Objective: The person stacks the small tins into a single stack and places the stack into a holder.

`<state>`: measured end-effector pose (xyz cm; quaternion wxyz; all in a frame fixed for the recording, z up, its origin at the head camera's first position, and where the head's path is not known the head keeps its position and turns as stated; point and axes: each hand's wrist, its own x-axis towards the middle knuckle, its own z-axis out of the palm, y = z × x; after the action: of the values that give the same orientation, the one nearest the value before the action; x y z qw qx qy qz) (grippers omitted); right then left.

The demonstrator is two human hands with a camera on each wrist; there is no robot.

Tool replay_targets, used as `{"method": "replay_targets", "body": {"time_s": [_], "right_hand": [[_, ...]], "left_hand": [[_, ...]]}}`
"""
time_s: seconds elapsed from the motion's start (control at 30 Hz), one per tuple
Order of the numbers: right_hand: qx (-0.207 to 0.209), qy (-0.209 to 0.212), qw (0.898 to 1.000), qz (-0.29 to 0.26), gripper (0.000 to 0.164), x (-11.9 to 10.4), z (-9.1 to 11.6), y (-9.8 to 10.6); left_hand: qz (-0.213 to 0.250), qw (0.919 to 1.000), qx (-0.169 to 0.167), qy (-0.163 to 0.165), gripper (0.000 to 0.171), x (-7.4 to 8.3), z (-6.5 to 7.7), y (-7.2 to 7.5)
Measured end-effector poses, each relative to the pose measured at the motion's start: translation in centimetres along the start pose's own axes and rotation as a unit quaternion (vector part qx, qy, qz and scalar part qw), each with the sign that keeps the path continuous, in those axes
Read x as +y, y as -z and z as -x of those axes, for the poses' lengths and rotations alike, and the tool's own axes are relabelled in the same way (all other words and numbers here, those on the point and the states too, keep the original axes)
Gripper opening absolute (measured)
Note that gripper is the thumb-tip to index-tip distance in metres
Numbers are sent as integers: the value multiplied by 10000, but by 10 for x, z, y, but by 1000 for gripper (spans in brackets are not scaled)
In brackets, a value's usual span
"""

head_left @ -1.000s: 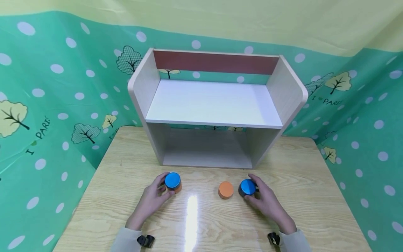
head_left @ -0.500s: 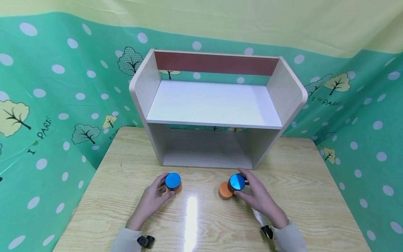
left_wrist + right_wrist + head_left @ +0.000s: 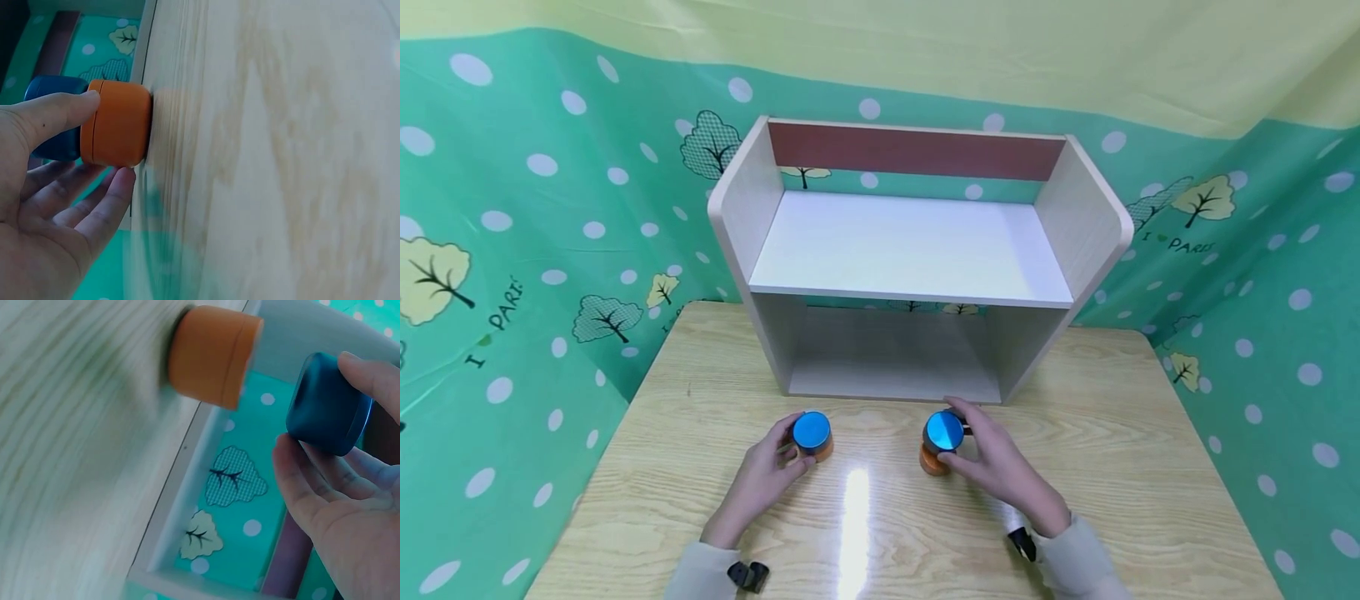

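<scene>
While the left hand (image 3: 765, 469) curls round a two-piece stack (image 3: 117, 122), we have the right hand (image 3: 1000, 467) pinching a blue container of its own (image 3: 328, 403), thumb on one side and fingers on the other! Look just below those right fingertips: we spot a loose orange container (image 3: 212, 356) standing on the table (image 3: 955, 542), and the right wrist view gives us a narrow gap between the two. From overhead, the blue one covers part of the orange top. That sideways grip, we reckon, is chosen to leave the underside bare, nothing between the two pieces.

Over to the left hand: we find a matching pair, the upper blue piece (image 3: 812, 430) seated squarely on the lower orange piece (image 3: 824, 451). The thumb lies across the blue, its tip at the orange rim, right by the join, probably to keep the two in line. The lower fingers curl underneath in a dim view, so we can't swear how firmly they press.

Beyond both hands we have the white shelf unit (image 3: 910, 250), and behind that the dotted green cloth (image 3: 572, 250). Nearer us than the hands, each wrist wears a small black device (image 3: 748, 575), likely there to watch the fingers at work.
</scene>
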<state>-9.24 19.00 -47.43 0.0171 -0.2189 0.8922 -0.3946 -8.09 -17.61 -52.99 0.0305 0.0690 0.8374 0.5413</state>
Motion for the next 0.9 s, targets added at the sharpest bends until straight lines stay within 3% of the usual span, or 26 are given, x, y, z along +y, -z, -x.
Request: {"method": "replay_targets", "body": {"time_s": [0.43,0.9], "right_hand": [[-138,549,9981,226,82,-16,-18,-4],[-264,628,9974,253,81,-34,-34,-8]], "left_hand": [[135,9998,-6,115,71,-3,-2,0],[99,9996,20,266,71,-4,-2,-1]]}}
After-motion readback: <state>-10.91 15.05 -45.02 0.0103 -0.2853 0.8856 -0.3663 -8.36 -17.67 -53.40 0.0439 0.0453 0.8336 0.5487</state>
